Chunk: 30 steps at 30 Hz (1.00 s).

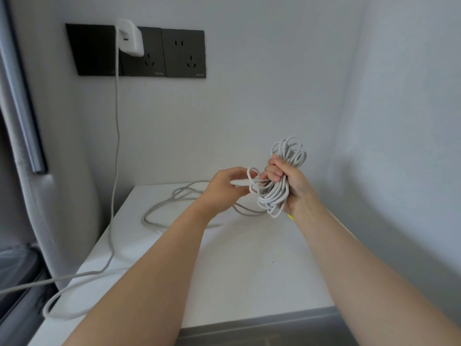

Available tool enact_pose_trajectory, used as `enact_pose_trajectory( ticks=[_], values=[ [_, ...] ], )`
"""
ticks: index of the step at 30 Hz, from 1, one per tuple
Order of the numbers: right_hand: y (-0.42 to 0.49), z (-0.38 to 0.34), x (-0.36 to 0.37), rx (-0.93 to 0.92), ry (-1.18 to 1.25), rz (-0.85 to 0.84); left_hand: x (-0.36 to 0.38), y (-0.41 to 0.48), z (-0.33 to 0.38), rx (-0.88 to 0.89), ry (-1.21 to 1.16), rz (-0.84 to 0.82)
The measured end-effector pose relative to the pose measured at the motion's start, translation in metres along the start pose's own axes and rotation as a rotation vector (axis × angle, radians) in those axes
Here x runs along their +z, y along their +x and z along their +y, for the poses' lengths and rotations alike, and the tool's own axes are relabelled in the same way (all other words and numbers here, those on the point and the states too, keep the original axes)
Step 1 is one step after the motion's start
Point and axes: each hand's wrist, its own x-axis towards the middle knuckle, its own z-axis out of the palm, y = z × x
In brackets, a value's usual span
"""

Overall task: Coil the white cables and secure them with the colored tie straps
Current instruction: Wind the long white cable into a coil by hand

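One coil (274, 193) of white cable, many loops, held upright above the table (249, 270) in the right hand (287, 178), fingers curled tight round its middle. Free end (240, 182): pinched between thumb and fingers of the left hand (224, 186), just beside the coil, one small loop standing between the hands. Second cable (159, 208): slack on the table behind, uncoiled. Third runs down from a charger (129, 38) in the wall socket (184, 53). Yellow-green scrap (290, 217) below the right wrist, possibly a strap; too small to tell. Handling, as judged: light, soft, limp, somewhat springy; loops likely fan out if the grip eases. Best hold: across the bundle's waist, where a strap would go
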Motion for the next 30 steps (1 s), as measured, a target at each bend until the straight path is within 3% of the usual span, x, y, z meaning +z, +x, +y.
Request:
enact_pose_trajectory(
  ticks=[12, 17, 21, 25, 30],
  values=[
    [0.000, 0.000, -0.001, 0.032, -0.005, -0.049, 0.008, -0.005, -0.004, -0.065, 0.174, -0.197],
    [0.001, -0.003, -0.006, 0.032, 0.004, -0.025, 0.000, -0.002, -0.006, -0.079, 0.138, -0.041],
    [0.002, -0.011, -0.011, 0.006, -0.093, 0.046, -0.019, -0.003, 0.000, -0.119, -0.064, 0.032],
    [0.004, -0.016, -0.016, -0.066, -0.152, 0.171, -0.036, -0.012, 0.015, -0.072, 0.119, -0.085],
    [0.006, -0.018, -0.021, -0.133, -0.152, 0.260, -0.046, -0.013, 0.015, -0.029, 0.288, -0.064]
  ],
)
